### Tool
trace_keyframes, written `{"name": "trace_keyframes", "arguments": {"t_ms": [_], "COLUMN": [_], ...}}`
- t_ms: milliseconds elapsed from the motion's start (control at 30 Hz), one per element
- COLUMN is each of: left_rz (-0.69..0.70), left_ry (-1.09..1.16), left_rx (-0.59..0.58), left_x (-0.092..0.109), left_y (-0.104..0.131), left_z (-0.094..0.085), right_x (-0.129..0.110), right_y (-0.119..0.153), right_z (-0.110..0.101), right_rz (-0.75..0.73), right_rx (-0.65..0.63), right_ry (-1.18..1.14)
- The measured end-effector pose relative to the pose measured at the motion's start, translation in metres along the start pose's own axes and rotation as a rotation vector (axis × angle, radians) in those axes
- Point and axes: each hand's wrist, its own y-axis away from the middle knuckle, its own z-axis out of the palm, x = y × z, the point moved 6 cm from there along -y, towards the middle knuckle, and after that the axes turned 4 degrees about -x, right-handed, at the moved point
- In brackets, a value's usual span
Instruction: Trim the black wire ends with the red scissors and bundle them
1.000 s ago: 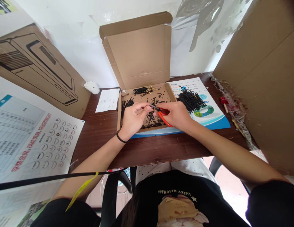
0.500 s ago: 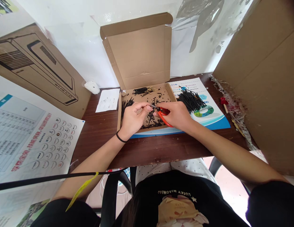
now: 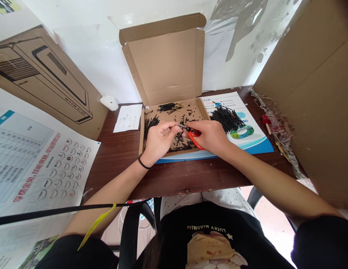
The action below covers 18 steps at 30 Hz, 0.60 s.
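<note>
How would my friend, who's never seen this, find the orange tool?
Look for the open box on the brown desk. Above it, the right hand holds the tool, just beside the left hand. Its bright orange handle sets it apart from the black sticks around.

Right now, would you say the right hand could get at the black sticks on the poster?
Probably yes: the sticks lie close beside the right hand, with the way apparently free. It holds the red-handled tool, though, which might need setting down first.
</note>
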Motion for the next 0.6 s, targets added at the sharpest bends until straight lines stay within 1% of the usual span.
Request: {"name": "trace_keyframes", "arguments": {"t_ms": [100,200,267,333,433,533,600], "left_rz": [0.0,-0.03,-0.063,-0.09,-0.151,-0.29,-0.348], "left_ry": [-0.023,0.021,0.106,0.199,0.369,0.575,0.654], "left_rx": [-0.002,0.001,0.004,0.018,0.028,-0.028,-0.051], "left_x": [0.003,0.005,0.004,0.003,-0.004,-0.013,-0.016], "left_y": [0.001,0.001,0.001,0.001,0.001,0.003,0.005], "left_z": [0.001,0.002,0.003,0.004,0.008,0.018,0.023], "right_x": [0.002,0.007,0.01,0.012,0.008,0.002,0.0], "right_y": [0.0,-0.001,-0.002,-0.002,-0.004,-0.006,-0.007], "right_z": [0.0,-0.001,-0.001,0.002,0.01,0.018,0.022], "right_rz": [0.025,0.12,0.189,0.249,0.288,0.283,0.302], "right_rx": [-0.014,-0.039,-0.048,-0.065,-0.106,-0.118,-0.121], "right_ry": [0.021,-0.035,-0.194,-0.442,-0.768,-0.968,-1.067]}}
